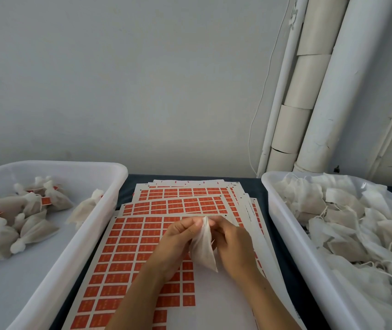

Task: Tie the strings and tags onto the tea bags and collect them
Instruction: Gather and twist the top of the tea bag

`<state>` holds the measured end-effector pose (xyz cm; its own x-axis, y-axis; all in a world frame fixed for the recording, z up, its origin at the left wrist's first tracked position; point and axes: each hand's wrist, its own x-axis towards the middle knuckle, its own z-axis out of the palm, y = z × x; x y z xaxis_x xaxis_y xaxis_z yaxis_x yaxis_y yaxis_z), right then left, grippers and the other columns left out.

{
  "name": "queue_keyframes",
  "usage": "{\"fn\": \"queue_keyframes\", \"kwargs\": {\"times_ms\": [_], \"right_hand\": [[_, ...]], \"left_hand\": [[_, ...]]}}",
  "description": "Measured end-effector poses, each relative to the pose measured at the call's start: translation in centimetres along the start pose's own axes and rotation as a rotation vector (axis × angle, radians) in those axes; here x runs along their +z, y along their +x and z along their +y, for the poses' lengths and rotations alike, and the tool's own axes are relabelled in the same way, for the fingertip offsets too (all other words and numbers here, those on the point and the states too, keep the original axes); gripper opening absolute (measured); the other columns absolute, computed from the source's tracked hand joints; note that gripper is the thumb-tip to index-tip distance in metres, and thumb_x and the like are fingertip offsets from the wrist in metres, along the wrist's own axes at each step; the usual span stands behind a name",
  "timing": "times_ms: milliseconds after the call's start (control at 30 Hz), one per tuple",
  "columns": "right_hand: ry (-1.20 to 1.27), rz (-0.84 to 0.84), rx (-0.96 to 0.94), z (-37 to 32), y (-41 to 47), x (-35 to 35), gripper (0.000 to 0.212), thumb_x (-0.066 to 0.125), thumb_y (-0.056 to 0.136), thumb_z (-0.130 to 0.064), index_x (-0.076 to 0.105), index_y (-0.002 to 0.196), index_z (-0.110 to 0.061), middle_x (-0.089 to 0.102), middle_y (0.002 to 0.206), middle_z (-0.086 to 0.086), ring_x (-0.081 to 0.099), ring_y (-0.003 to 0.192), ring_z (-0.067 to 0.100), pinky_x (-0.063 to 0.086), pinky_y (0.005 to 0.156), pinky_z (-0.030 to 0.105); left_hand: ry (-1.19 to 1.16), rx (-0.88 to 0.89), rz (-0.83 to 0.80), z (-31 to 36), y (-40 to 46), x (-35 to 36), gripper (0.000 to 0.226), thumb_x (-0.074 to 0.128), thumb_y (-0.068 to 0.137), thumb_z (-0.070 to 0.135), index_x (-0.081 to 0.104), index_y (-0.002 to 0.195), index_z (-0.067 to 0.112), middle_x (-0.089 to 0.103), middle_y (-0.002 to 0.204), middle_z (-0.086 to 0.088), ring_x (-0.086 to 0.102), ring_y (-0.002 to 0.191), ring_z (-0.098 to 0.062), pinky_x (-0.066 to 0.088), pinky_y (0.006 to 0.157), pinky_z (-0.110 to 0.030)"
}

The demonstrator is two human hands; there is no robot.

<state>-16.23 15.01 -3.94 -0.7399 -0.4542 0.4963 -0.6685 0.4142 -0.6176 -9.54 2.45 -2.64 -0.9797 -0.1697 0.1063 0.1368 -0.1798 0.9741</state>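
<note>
A white tea bag [203,248] hangs between my hands above the sheets of orange tags [128,246]. My left hand [178,236] pinches the bag's gathered neck from the left. From the right, my right hand [233,239] has its fingers curled at the same neck, and its fingertips meet the left ones at the top. I cannot make out the string there. The left white bin [95,236] holds several tied bags with orange tags [23,217]. The right white bin [285,232] is heaped with loose tea bags and strings [347,215].
The tag sheets lie stacked in a fan on a dark table [254,189] between the two bins. White pipes and cardboard tubes [309,91] lean against the wall at the back right. A thin cable [259,103] runs down the wall.
</note>
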Motion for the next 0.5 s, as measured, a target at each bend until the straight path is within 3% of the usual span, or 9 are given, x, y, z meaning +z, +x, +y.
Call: {"fn": "queue_keyframes", "kwargs": {"times_ms": [167,333,500], "right_hand": [[-0.085,-0.032,0.055,0.3,-0.2,-0.2,0.024,0.055,0.088,-0.035,0.060,0.107,-0.022,0.067,0.105,-0.011,0.063,0.080,0.006,0.037,0.065,-0.003],[-0.137,-0.026,0.030,-0.3,-0.2,-0.3,0.026,0.048,0.090,-0.037,0.061,0.105,-0.019,0.066,0.103,-0.009,0.061,0.081,0.005,0.040,0.071,0.001],[-0.060,0.093,0.011,-1.1,-0.5,0.5,0.006,0.059,0.089,-0.027,0.056,0.084,-0.024,0.062,0.090,-0.011,0.054,0.075,0.003,0.040,0.069,0.001]], "left_hand": [[0.141,0.060,0.063,-0.4,0.3,0.1,0.027,0.055,0.083,0.038,0.074,0.089,0.020,0.071,0.093,-0.001,0.066,0.091,-0.018,0.053,0.077,-0.022],[0.293,0.190,0.257,-0.8,0.6,0.4,0.017,0.060,0.081,0.031,0.073,0.086,0.020,0.071,0.079,0.010,0.066,0.078,-0.007,0.049,0.064,-0.012],[0.380,0.254,0.469,-1.2,0.9,0.1,0.004,0.067,0.083,0.018,0.071,0.082,0.021,0.069,0.074,0.009,0.064,0.069,-0.005,0.049,0.057,-0.010]]}}
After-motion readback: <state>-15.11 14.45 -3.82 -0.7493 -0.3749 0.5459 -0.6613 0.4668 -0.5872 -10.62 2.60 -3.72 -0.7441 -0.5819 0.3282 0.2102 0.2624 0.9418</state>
